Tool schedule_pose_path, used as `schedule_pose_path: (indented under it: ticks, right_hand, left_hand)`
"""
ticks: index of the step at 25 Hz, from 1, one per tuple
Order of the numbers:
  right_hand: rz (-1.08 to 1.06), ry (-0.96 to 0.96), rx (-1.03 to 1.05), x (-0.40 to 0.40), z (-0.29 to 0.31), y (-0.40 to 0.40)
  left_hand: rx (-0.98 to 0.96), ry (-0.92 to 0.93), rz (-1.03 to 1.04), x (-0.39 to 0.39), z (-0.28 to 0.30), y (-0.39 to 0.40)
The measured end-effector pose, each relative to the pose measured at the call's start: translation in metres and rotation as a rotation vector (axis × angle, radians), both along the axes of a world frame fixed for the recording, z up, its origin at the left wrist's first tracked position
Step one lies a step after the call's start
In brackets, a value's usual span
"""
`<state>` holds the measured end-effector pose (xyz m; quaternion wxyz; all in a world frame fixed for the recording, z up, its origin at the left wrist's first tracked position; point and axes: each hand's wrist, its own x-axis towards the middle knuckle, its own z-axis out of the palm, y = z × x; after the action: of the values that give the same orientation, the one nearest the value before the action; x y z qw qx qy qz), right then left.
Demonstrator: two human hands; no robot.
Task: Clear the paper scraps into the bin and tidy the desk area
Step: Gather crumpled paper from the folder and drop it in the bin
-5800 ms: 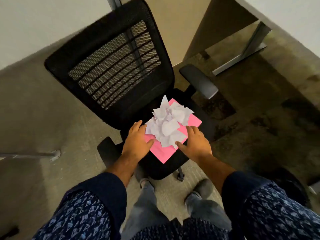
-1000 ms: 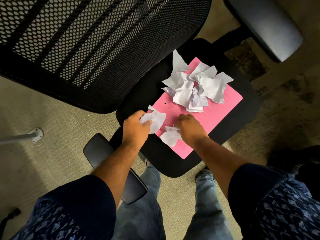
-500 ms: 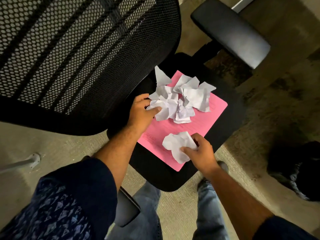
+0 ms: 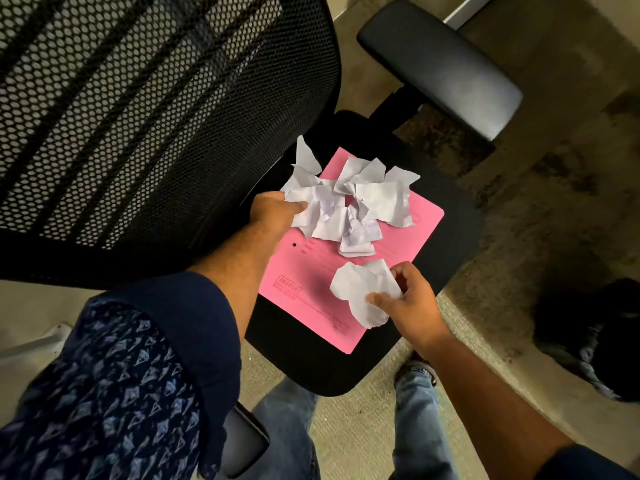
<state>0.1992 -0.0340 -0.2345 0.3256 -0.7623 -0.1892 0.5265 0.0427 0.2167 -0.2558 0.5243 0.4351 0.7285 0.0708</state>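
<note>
Legs: jeans and a shoe at 6 o'clock, standing on carpet just short of the chair.
Left sleeve: dark patterned shirt sleeve at 7 o'clock, forearm reaching up toward the chair seat.
Right hand: the right hand at 5 o'clock of the folder, fingers curled and thumb pinched closed on a crumpled paper ball, which sits over the folder's near edge.
Pink folder: a pink folder lying flat on the black seat of the office chair, one corner pointing toward 6 o'clock.
Left hand: the left hand at 9 o'clock of the scrap pile, fingers closed and gripping the edge of one white scrap in the pile.
Paper scraps: a loose pile of crumpled white scraps on the far half of the folder, at 12 o'clock from the held ball and apart from it.
Backrest: black mesh backrest filling 10 to 11 o'clock.
Armrest: padded armrest at 1 o'clock, beyond the seat.
Dark object: something black on the floor at 3 to 4 o'clock; too dim to tell what it is.
</note>
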Motion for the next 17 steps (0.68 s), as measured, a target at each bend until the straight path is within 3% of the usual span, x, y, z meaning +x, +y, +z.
schedule_pose_path:
  ticks: [7, 17]
  right_hand:
    - [-0.027, 0.004, -0.005, -0.008, -0.007, 0.002]
    - [-0.031, 0.084, 0.03, -0.012, -0.002, 0.01]
  left_hand:
    - [0.142, -0.02, 0.164, 0.01, -0.002, -0.006]
    - [0.355, -0.062, 0.119, -0.009, 0.033, -0.054]
